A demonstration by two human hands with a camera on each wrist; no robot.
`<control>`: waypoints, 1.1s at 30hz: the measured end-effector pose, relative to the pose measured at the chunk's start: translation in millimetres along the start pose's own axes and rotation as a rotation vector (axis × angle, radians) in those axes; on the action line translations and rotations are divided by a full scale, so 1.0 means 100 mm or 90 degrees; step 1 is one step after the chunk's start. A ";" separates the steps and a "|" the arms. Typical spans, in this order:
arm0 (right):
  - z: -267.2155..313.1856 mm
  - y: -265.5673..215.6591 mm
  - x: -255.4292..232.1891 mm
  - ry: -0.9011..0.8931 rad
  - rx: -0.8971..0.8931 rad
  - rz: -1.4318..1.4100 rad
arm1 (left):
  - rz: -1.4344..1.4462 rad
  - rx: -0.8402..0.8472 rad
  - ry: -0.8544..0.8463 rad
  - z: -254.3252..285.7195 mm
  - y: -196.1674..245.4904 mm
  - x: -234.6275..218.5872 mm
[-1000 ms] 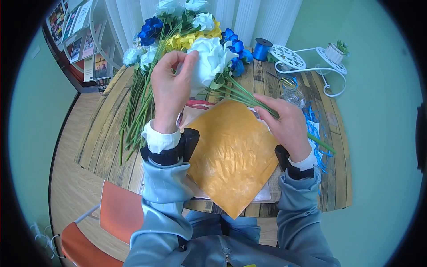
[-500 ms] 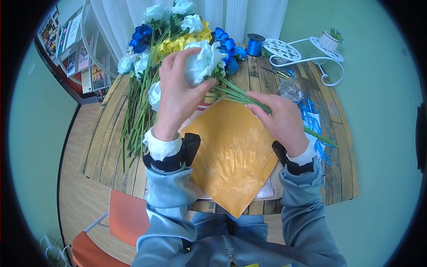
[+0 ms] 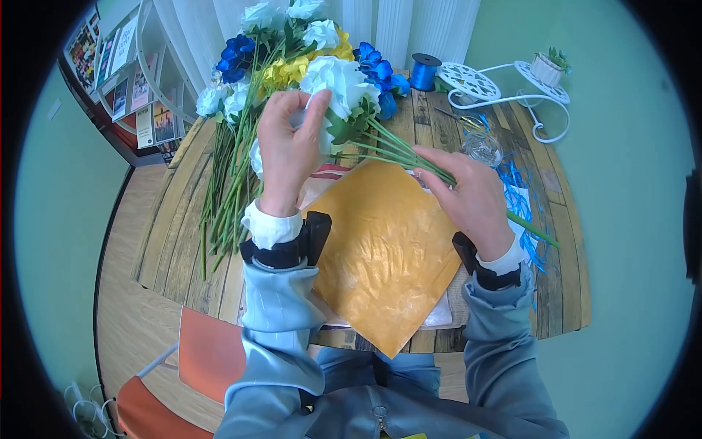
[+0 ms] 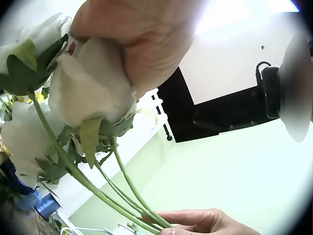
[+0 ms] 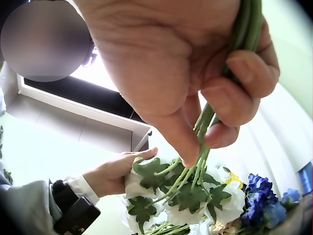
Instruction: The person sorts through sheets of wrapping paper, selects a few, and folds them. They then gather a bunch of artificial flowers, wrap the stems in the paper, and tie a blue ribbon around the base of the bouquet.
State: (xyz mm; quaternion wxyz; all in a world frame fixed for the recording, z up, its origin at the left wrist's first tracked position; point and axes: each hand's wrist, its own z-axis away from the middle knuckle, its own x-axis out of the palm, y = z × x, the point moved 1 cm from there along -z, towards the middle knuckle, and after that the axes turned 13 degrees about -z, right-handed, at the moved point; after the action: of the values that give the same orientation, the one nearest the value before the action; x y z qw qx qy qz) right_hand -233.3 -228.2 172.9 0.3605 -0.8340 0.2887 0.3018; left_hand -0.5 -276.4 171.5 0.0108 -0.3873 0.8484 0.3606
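White artificial roses (image 3: 340, 82) form a small bunch above the far edge of the gold wrapping paper (image 3: 387, 256). Their green stems (image 5: 203, 122) run through my right hand (image 3: 474, 196), whose thumb and fingers grip them well below the blooms. Stem ends stick out past that hand to the lower right. My left hand (image 3: 287, 146) is up at the blooms, thumb raised and fingers bent. In the left wrist view it holds one white rose (image 4: 90, 88) from the side and top; petals hide some fingertips. Green leaves (image 5: 190, 196) spread under the blooms.
More white, blue and yellow flowers (image 3: 285, 71) lie at the back left, long stems toward me. A blue ribbon spool (image 3: 425, 73), white metal stand (image 3: 472, 84), glass jar (image 3: 482, 148) and blue shredded strands (image 3: 537, 252) are to the right. An orange chair (image 3: 212, 351) stands left.
My left hand shifted round the bloom, its thumb lowered to the rose's base half a second ago and now raised again. The bunch tilted slightly, showing more leaves. The right hand kept its grip.
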 end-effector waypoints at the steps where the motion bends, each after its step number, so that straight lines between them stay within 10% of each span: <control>1: 0.00 -0.01 0.00 0.002 0.000 -0.005 | -0.001 0.000 0.001 0.00 0.00 0.00; 12: -0.01 0.00 -0.02 0.007 0.003 0.004 | 0.122 -0.138 -0.045 -0.03 -0.01 -0.05; 19: 0.01 0.01 0.01 -0.007 0.007 0.011 | -0.120 -0.018 -0.063 0.04 0.07 -0.04; 33: -0.03 0.06 0.07 0.109 -0.026 -0.043 | 0.271 -0.225 -0.021 0.00 0.08 -0.10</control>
State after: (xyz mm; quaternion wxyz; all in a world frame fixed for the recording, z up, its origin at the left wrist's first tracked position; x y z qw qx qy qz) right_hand -232.2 -235.2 167.2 0.3276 -0.8731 0.2838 0.2232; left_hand 1.8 -266.6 179.3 -0.1190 -0.1905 0.8342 0.5037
